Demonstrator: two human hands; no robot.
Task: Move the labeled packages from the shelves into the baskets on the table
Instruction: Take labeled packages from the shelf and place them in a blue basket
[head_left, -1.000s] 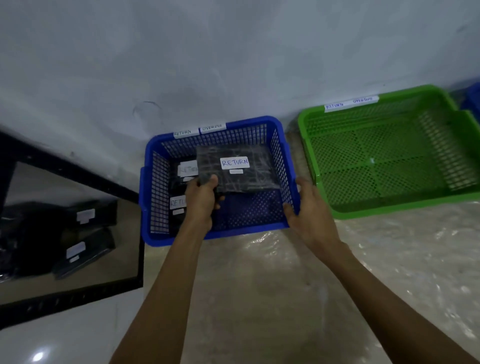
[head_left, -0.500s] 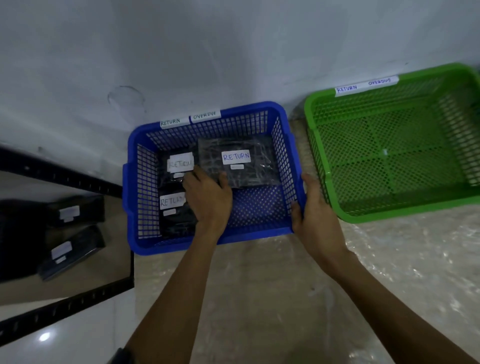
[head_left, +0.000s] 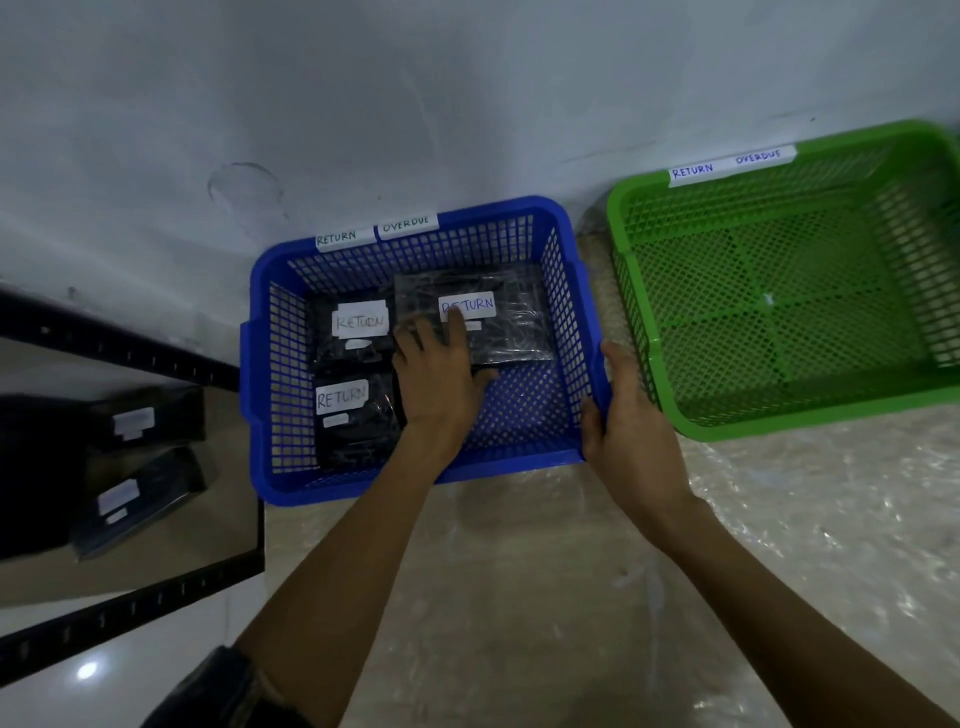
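Now we see the blue basket (head_left: 415, 483) standing at the back edge of the table (head_left: 519, 597), against the wall, with the green basket (head_left: 779, 421) just beside it toward the right edge. Three black packages lie inside the blue one, each with a white "RETURN" label: one in the far left corner (head_left: 358, 327), one in the near left corner (head_left: 353, 415), and a third (head_left: 509, 322) in the far right corner. Our left hand (head_left: 436, 374) reaches into the blue basket with fingers spread and loose, resting flat on the third package, one fingertip lying over its label; it grips nothing. Our right hand (head_left: 628, 426) curls around the blue basket's near right corner, fingers closed on the rim. Off the table's left edge, a black shelf (head_left: 130, 603) carries two more labelled packages, one behind (head_left: 150, 421) and one in front (head_left: 140, 499).
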